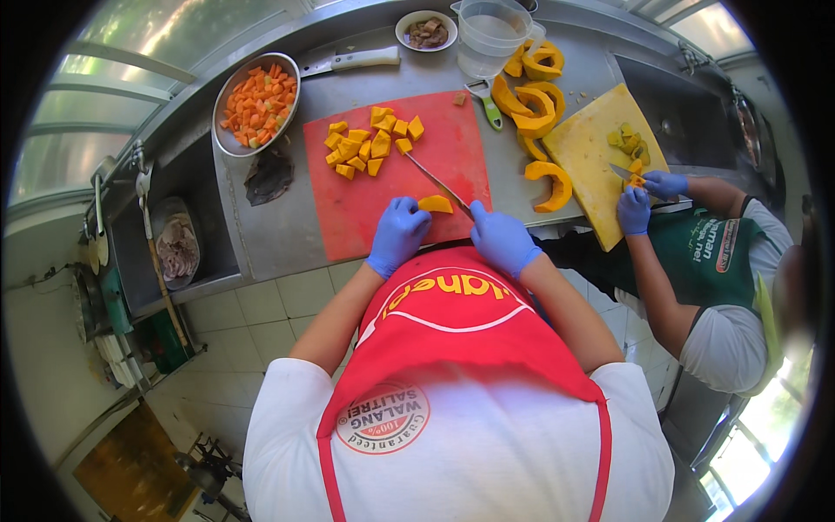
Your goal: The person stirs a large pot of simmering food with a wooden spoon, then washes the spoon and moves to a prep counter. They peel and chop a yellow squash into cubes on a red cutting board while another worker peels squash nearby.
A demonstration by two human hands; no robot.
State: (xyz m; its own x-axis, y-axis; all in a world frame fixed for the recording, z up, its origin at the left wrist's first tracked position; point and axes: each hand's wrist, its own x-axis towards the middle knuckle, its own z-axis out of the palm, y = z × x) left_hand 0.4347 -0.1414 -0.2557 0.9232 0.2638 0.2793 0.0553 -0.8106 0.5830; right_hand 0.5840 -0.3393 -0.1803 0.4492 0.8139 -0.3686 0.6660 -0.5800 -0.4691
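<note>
My right hand [503,240], in a blue glove, is closed round the handle of a knife [437,181]. Its blade points up and left across the red cutting board [335,217], with the tip close to a pile of orange squash chunks [358,146]. My left hand [400,233], also gloved in blue, is curled at the board's near edge, its fingers against the left end of a squash slice [436,204]. That slice lies just left of the knife, between my hands.
A metal bowl of diced carrots [258,104], a large knife [352,60], a small meat bowl [426,31], a clear pitcher [487,39] and a green peeler [487,104] surround the board. Right of it lie curved squash slices [550,184]. A co-worker [718,261] cuts on a yellow board [578,148].
</note>
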